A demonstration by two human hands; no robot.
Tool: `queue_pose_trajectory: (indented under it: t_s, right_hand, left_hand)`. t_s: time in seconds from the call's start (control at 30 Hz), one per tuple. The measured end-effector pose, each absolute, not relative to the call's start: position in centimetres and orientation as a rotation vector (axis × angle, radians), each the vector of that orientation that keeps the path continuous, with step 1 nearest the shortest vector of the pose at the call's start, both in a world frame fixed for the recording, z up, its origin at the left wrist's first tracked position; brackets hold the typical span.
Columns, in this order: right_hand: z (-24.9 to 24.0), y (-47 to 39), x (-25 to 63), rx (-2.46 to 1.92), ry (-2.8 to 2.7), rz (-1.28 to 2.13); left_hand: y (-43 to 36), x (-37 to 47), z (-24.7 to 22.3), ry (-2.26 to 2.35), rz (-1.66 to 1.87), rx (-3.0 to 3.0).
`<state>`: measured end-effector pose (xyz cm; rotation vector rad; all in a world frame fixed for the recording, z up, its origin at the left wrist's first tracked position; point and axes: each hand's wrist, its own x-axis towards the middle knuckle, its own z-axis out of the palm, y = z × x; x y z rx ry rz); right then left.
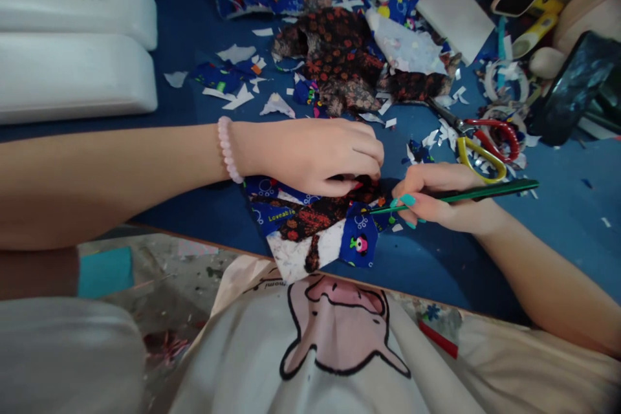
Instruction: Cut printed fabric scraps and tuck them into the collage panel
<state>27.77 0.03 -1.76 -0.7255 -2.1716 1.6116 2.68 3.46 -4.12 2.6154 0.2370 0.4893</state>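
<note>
My left hand [320,152], with a pink bead bracelet at the wrist, lies over a patterned fabric piece [310,223] at the table's front edge. Its fingers curl down onto the dark floral part, and their tips are partly hidden. The piece shows blue printed patches, dark floral strips and a white area. To its right, my right hand [436,197] pinches a slim green tool [490,191]. The thin front end of that tool touches the blue patch beside my left fingertips. Scissors [485,142] with one red and one yellow handle lie just beyond my right hand.
Crumpled dark floral fabric [339,55] and scattered scraps cover the back middle of the blue table [194,207]. Two white containers [72,74] stand at the left. At the back right are a white card [456,13], a dark phone-like object [577,87] and a tape roll.
</note>
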Motion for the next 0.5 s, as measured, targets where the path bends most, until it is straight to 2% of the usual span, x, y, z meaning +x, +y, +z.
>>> queue_pose_trajectory:
  t_s: [0.5]
  right_hand:
    - [-0.6, -0.2, 27.9, -0.827, -2.263, 1.587]
  left_hand:
    - [3.6, 2.7, -4.2, 0.197, 0.452, 2.634]
